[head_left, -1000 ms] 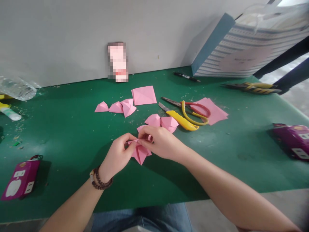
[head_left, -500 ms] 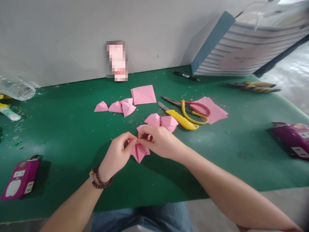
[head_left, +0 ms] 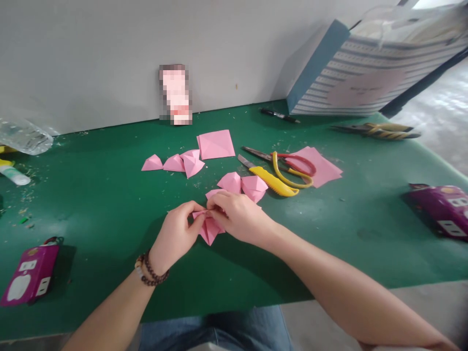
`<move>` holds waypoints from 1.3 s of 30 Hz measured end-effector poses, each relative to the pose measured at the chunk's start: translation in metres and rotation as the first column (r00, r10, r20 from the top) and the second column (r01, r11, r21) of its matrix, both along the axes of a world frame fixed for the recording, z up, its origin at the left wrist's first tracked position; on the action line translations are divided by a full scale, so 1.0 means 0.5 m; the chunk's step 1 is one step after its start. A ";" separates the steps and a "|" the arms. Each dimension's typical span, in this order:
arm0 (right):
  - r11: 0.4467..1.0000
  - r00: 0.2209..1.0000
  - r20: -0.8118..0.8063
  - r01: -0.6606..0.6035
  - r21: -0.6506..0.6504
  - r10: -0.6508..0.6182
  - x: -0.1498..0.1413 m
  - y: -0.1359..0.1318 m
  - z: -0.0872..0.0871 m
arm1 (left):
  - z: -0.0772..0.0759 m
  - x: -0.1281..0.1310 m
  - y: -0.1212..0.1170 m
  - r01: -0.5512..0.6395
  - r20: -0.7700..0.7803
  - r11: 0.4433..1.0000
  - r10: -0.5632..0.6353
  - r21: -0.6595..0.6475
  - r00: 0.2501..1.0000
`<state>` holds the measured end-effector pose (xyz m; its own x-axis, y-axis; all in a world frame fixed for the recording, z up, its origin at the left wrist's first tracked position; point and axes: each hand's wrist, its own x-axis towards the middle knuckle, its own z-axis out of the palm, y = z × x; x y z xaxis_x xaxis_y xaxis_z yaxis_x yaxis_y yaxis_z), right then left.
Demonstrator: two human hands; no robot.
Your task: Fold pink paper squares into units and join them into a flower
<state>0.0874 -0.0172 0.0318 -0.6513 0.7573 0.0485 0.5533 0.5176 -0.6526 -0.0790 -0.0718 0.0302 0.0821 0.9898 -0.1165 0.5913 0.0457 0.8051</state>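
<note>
Between my two hands is a partly folded piece of pink paper (head_left: pixel 209 231), its pointed flaps hanging down toward me. My left hand (head_left: pixel 180 229), with a beaded bracelet (head_left: pixel 150 274) at the wrist, pinches its upper left edge between thumb and finger. My right hand (head_left: pixel 239 217) pinches the same top edge from the right, the fingertips of both hands almost meeting. Just beyond the right hand lie several folded pink paper pieces (head_left: pixel 230 182), partly covered by it. More folded pink pieces (head_left: pixel 191 163) lie farther back to the left.
Flat pink sheets (head_left: pixel 218 145) lie behind. Scissors (head_left: pixel 276 165) and a yellow utility knife (head_left: pixel 275 180) overlap more pink paper (head_left: pixel 323 165) on the right. Pliers (head_left: pixel 380 130), a pen (head_left: pixel 280 115), a striped paper bag (head_left: pixel 351 78) and purple boxes (head_left: pixel 31 273) stand or lie around the green table (head_left: pixel 120 214).
The view has shifted very slightly. My right fingers have closed in flatter along the paper's top edge, and both hands still pinch it in the same place.
</note>
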 end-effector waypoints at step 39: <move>0.938 0.947 -0.180 0.213 -0.272 -0.267 -0.012 -0.009 -0.014 | -0.011 0.023 -0.006 -0.292 0.072 0.896 0.285 0.333 0.956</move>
